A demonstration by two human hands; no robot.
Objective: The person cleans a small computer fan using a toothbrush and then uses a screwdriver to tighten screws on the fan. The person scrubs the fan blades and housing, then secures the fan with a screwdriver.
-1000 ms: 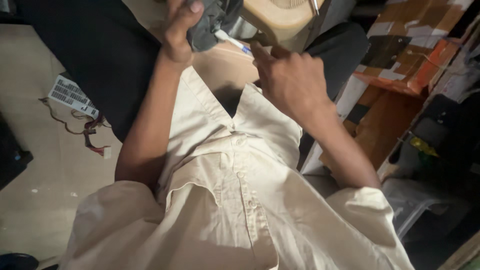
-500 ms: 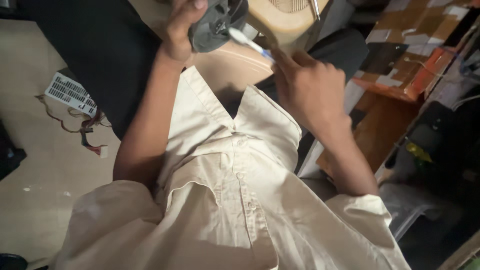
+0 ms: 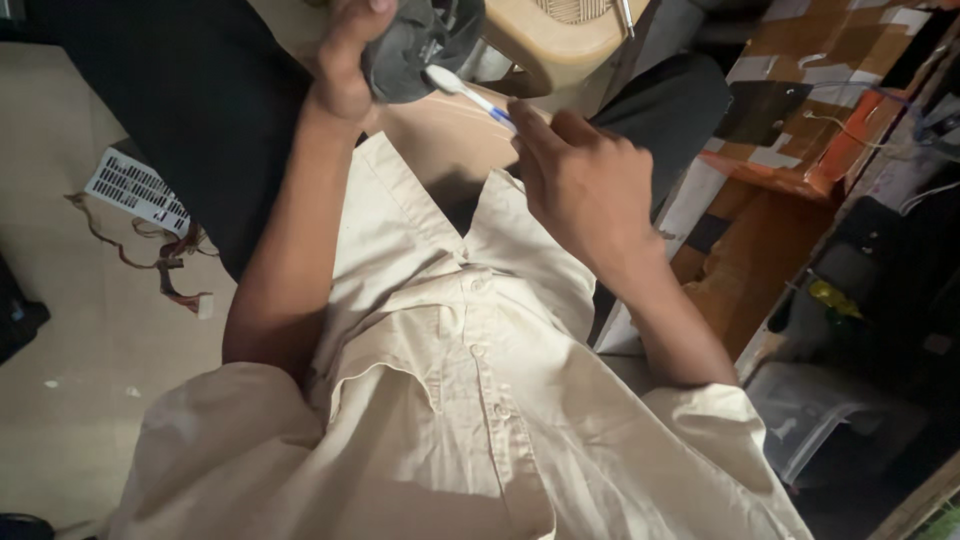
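Observation:
My left hand [image 3: 345, 60] is raised at the top of the view and grips a dark grey round part that looks like a small fan [image 3: 415, 45]. My right hand [image 3: 585, 185] holds a white toothbrush with a blue handle [image 3: 470, 92]. Its bristle head touches the lower right edge of the dark part. My cream button shirt [image 3: 450, 400] fills the lower middle of the view. The upper part of the dark object is cut off by the frame edge.
A beige plastic stool [image 3: 555, 40] stands just beyond the hands. On the floor at the left lies a metal power supply box [image 3: 135, 190] with loose wires [image 3: 165, 265]. A taped cardboard box [image 3: 800, 110] and dark clutter stand at the right.
My right hand has drawn back and down from the dark part, so the toothbrush shows fully with its head against the part's edge. My left hand stays raised on the part.

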